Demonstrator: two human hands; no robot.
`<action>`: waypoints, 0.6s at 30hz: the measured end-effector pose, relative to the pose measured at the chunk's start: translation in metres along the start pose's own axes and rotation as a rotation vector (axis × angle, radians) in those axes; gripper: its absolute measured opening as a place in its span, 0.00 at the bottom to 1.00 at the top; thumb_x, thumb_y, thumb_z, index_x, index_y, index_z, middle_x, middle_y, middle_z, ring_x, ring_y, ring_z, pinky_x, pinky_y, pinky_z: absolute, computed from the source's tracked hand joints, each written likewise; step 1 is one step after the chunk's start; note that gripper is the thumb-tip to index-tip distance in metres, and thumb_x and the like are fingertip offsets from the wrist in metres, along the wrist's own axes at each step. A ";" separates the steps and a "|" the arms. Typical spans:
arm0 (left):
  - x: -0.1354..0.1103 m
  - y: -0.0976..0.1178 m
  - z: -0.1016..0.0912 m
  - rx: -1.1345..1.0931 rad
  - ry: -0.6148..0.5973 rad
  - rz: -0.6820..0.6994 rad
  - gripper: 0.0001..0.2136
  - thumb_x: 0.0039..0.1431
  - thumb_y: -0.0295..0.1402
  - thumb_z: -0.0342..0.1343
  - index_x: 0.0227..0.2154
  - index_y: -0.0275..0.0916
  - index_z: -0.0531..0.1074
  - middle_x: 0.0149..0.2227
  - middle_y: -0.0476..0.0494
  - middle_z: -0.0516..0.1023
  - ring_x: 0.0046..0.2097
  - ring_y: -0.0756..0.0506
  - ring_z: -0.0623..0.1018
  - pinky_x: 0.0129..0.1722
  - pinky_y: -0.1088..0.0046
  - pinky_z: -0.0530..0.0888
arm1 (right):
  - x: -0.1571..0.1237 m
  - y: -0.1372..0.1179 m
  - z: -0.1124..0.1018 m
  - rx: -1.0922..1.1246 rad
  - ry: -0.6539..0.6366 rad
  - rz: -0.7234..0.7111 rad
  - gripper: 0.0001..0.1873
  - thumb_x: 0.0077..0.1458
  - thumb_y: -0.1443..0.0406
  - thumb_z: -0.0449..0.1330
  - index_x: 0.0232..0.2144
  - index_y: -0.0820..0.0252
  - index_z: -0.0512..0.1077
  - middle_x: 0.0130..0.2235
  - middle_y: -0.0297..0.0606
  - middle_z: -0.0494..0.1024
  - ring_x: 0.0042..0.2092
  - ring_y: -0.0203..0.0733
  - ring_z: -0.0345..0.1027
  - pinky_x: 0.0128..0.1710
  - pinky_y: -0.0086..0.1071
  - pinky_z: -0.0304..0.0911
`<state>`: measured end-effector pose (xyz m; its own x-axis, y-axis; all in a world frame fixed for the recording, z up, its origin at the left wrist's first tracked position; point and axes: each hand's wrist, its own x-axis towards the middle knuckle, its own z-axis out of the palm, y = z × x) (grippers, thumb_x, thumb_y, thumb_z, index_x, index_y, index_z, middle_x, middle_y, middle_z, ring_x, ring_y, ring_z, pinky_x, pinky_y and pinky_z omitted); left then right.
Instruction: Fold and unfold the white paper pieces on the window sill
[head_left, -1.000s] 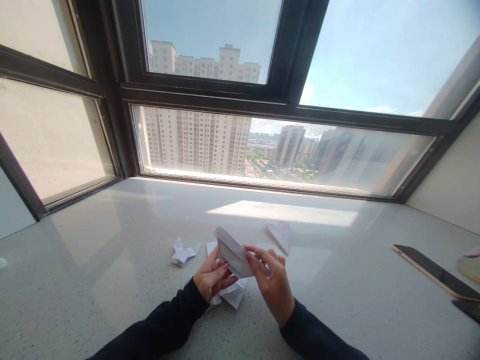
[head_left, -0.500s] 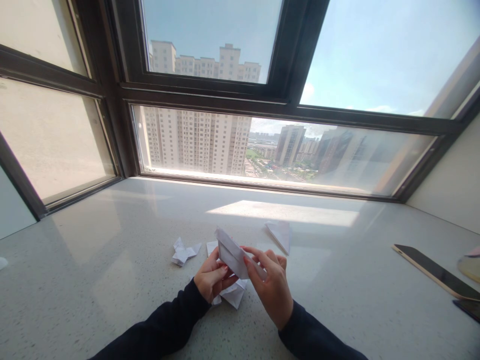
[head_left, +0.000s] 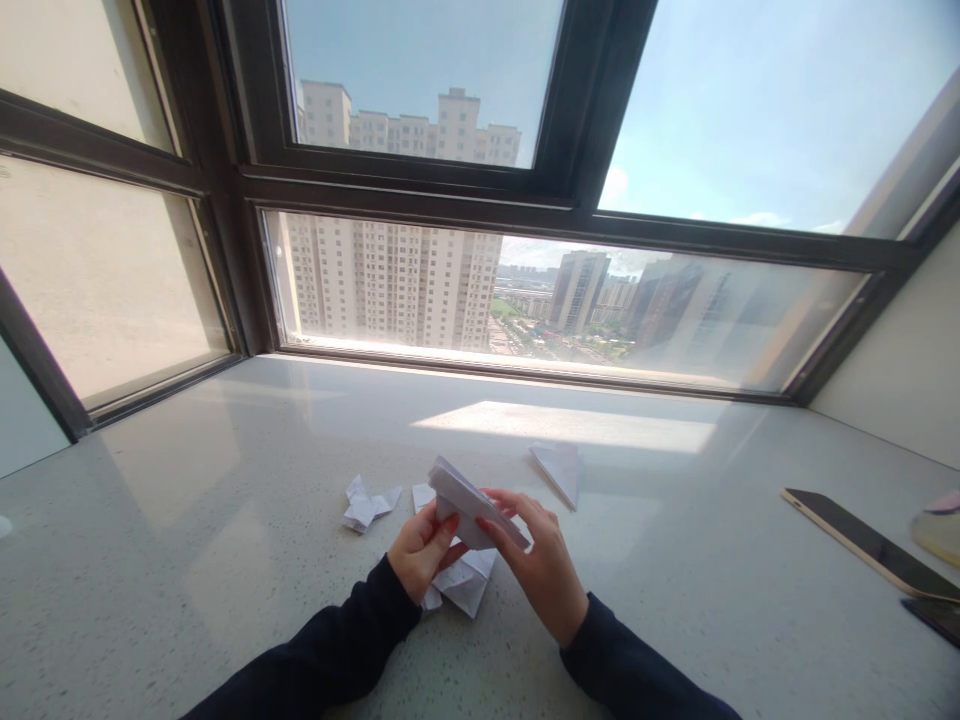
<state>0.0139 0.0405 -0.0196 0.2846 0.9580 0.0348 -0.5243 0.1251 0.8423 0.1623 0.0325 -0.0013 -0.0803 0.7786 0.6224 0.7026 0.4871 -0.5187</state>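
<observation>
A folded white sheet of paper (head_left: 471, 508) is held up between both hands, slanting down to the right. My left hand (head_left: 421, 550) grips its left end, thumb on the near face and fingers underneath. At the other end, my right hand (head_left: 541, 565) pinches the paper between thumb and fingers. More folded paper (head_left: 469, 585) lies on the surface beneath, partly covered by my hands. To the left rests a folded paper piece with several points (head_left: 367, 503), and beyond my right hand lies a folded paper triangle (head_left: 559, 472).
The speckled pale countertop (head_left: 675, 600) runs up to a dark-framed window (head_left: 570, 225) with tall buildings outside. A phone (head_left: 870, 545) lies at the right, near another dark object (head_left: 934, 618) and a pale rounded item (head_left: 937, 530) cut by the frame edge.
The folded paper in my hands has tilted, so its upper edge and layers show more. My left thumb has moved up onto its face, and my right fingers have shifted along it.
</observation>
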 end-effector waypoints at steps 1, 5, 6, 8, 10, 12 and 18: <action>0.001 0.000 -0.002 0.070 -0.014 0.042 0.17 0.42 0.41 0.59 0.36 0.41 0.70 0.38 0.45 0.73 0.42 0.44 0.71 0.40 0.69 0.68 | 0.001 0.001 -0.001 0.013 -0.028 0.008 0.13 0.50 0.58 0.54 0.35 0.57 0.70 0.32 0.36 0.75 0.33 0.41 0.66 0.35 0.34 0.56; 0.005 0.009 -0.010 0.473 -0.030 0.295 0.18 0.47 0.39 0.55 0.42 0.40 0.65 0.44 0.40 0.68 0.45 0.42 0.68 0.39 0.68 0.68 | 0.006 0.003 -0.010 -0.059 -0.071 -0.060 0.11 0.52 0.59 0.52 0.30 0.57 0.72 0.25 0.33 0.74 0.30 0.39 0.65 0.35 0.34 0.53; 0.005 0.014 -0.011 0.578 0.001 0.376 0.21 0.48 0.37 0.55 0.46 0.40 0.60 0.45 0.39 0.66 0.45 0.42 0.67 0.39 0.66 0.68 | 0.007 0.003 -0.013 -0.100 -0.083 -0.100 0.10 0.53 0.60 0.52 0.30 0.56 0.72 0.24 0.32 0.74 0.29 0.38 0.65 0.36 0.35 0.52; 0.004 0.025 -0.013 0.794 0.064 0.556 0.27 0.49 0.35 0.53 0.52 0.41 0.51 0.48 0.37 0.63 0.46 0.42 0.66 0.40 0.64 0.67 | 0.009 0.003 -0.019 -0.170 -0.103 -0.170 0.09 0.53 0.62 0.52 0.32 0.53 0.73 0.24 0.31 0.73 0.30 0.37 0.63 0.38 0.35 0.49; 0.003 0.032 -0.014 1.060 0.041 0.725 0.25 0.51 0.36 0.51 0.51 0.41 0.52 0.48 0.37 0.64 0.45 0.42 0.66 0.41 0.64 0.66 | 0.010 0.003 -0.021 -0.204 -0.120 -0.214 0.08 0.53 0.63 0.53 0.33 0.52 0.73 0.24 0.31 0.72 0.30 0.37 0.63 0.39 0.35 0.48; 0.003 0.034 -0.017 1.378 -0.069 0.809 0.17 0.52 0.38 0.49 0.45 0.42 0.61 0.43 0.40 0.68 0.42 0.42 0.67 0.40 0.64 0.65 | 0.008 0.004 -0.020 -0.222 -0.164 -0.244 0.08 0.53 0.63 0.54 0.34 0.50 0.72 0.24 0.30 0.72 0.31 0.36 0.62 0.40 0.35 0.47; 0.016 0.012 -0.032 1.956 -0.272 0.745 0.09 0.55 0.36 0.46 0.29 0.38 0.67 0.24 0.46 0.70 0.27 0.46 0.67 0.27 0.71 0.64 | 0.004 0.007 -0.011 -0.166 -0.373 -0.188 0.09 0.53 0.63 0.53 0.35 0.55 0.72 0.28 0.35 0.74 0.31 0.38 0.65 0.37 0.34 0.52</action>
<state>-0.0138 0.0657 -0.0257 0.6460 0.6121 0.4560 0.7014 -0.7117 -0.0384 0.1745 0.0351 0.0040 -0.4454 0.7870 0.4269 0.7532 0.5871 -0.2965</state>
